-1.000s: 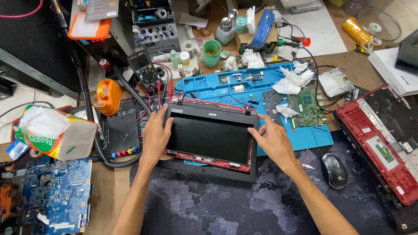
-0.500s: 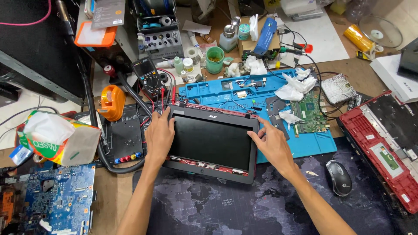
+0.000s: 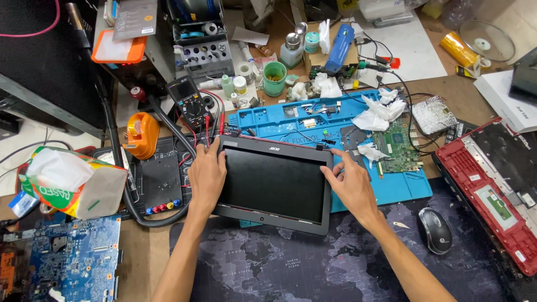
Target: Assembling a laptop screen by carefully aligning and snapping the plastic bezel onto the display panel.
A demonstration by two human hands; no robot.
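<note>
Risk first: could crack or bend the laptop screen panel (image 3: 272, 184) if pressed unevenly, since the thin black frame sits partly on the blue work mat (image 3: 391, 193) and partly on the dark map-print desk mat (image 3: 268, 263), with a step between the two. Could also pinch the red and black wires (image 3: 210, 126) bunched just beside the top left corner, or knock the bare green circuit board (image 3: 396, 146) lying near the right edge. Loose tissue wads (image 3: 376, 114) close by might snag on the frame.

Left hand (image 3: 206, 178) spread fairly wide and laid flat along the left edge of the screen panel, fingers reaching up over the top left corner, thumb on the bezel. Right hand (image 3: 351, 183) also open, palm on the mat, fingertips curled onto the right edge near the top right corner. Both pressing or steadying rather than gripping; nothing enclosed in either.

Screen panel face up in the middle of the table, between the two hands, with a black mouse (image 3: 435, 230) well to its right
</note>
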